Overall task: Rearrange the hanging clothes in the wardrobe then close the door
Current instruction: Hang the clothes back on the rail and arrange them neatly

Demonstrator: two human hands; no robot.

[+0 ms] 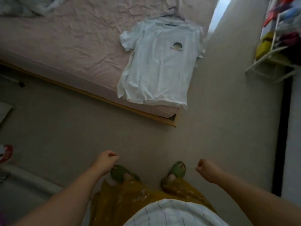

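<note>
Left hand (108, 159) and right hand (205, 167): fingers clenched, grasping nothing, above the floor (211, 111). Beyond the fingers, a white shirt (160, 66) on a hanger (172, 14) lies on the bed (65, 38).

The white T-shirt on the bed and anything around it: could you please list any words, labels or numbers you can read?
None are legible.
White T-shirt: a small round chest graphic, too blurred to tell if it holds lettering.
Cluttered rack: colourful items, no readable text.
</note>
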